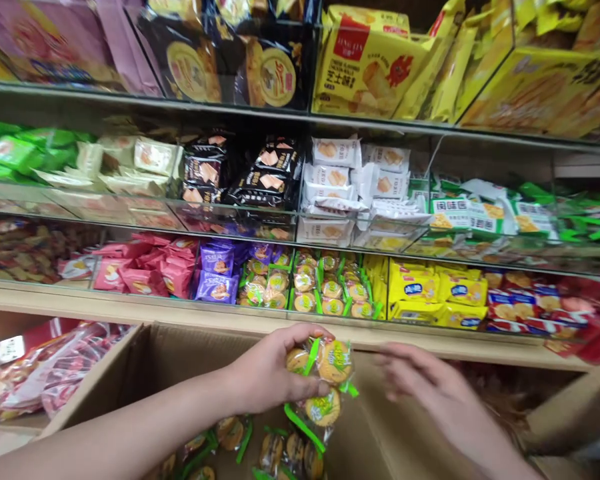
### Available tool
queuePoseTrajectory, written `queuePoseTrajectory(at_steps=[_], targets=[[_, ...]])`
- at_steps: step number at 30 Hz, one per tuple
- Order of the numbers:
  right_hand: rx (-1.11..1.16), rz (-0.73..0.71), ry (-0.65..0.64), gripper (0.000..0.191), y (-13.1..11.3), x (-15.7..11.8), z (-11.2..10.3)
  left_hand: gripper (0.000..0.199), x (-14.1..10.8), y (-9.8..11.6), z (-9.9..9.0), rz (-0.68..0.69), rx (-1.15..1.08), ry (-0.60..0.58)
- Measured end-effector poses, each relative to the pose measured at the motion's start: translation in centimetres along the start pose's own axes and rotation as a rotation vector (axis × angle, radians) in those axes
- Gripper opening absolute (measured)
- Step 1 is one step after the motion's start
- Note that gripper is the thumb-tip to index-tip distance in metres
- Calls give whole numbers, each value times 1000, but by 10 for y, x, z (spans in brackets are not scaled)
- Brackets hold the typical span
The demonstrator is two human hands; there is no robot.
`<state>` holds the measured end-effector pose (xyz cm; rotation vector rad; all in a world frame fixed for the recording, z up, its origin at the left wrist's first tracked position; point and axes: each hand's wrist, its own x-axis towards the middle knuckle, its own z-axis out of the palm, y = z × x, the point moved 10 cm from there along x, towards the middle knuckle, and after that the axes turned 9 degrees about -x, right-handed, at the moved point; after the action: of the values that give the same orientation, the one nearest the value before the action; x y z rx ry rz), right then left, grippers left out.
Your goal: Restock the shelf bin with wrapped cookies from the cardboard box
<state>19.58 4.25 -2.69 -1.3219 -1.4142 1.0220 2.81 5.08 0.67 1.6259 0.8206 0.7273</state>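
My left hand (pixel 275 373) is closed around several sandwich biscuit packs (pixel 325 403) in clear wrappers with green edges. It holds them above an open cardboard box (pixel 180 357). More such biscuit packs (pixel 230 433) lie down in the box, partly hidden by my left forearm. My right hand (pixel 425 380), blurred by motion, hovers over the box's right side, apart from the packs. Its fingers reach toward the left and nothing shows in them. Matching green-edged biscuit packs (pixel 333 290) stand in rows on the lowest shelf, just beyond my hands.
Glass-fronted shelves rise ahead, with yellow packs (pixel 437 290) and purple packs (pixel 217 270) beside the biscuits. White wafer packs (pixel 333 177) fill the shelf above. A wooden ledge (pixel 360 330) runs below the lowest shelf. Red-and-white bags (pixel 70 373) lie left of the box.
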Motion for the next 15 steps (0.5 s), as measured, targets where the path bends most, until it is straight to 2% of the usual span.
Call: queuePoseTrajectory(at_steps=[3,6,8,11,15], targets=[[115,32,-241,41,-8,16,53,42,2,-6,3,3,-10,-2],[196,-8,-332,31,-18,25,85,47,0,-10,-2,14,6,45],[282,-20,-287,27,-14,30,88,57,-2,-18,-8,-14,37,79],[450,14,-160,27,6,35,82,71,-5,-31,-16,-55,113,108],[549,111,-170,30,34,33,92,75,-4,-33,-8,26,229,-5]])
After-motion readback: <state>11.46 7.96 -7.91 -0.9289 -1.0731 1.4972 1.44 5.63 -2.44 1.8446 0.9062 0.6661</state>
